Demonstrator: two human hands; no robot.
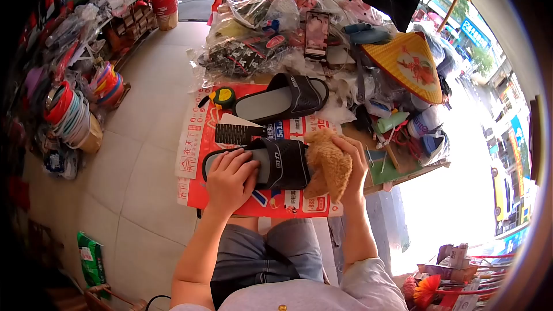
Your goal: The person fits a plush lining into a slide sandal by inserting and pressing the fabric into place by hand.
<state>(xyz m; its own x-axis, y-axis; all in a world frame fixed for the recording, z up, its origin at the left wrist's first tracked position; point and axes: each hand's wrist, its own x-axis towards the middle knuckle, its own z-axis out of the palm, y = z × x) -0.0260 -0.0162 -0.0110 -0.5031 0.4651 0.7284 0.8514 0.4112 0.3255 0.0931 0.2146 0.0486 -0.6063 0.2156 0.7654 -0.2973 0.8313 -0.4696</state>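
A black slide sandal (pixel 280 163) with a grey footbed and white marks on its strap lies crosswise on a red and white printed sheet (pixel 193 187). My left hand (pixel 231 179) grips its left end, the fingers bent over the footbed. A tan fuzzy cloth (pixel 330 163) is bunched in my right hand (pixel 352 164), against the sandal's right end beside the strap. The matching slide sandal (pixel 279 99) sits farther back on the sheet. Between the two lies a black patterned card-like piece (pixel 239 133). A yellow and black tape measure (pixel 223 97) is left of the rear sandal.
Wrapped goods in plastic (pixel 247 52) pile up at the back, with a phone (pixel 316 35) propped among them. A yellow conical hat (pixel 408 66) leans at the right. Stacked basins (pixel 72 112) stand on the tiled floor at left. Bottles (pixel 393 122) and loose items crowd the table's right side.
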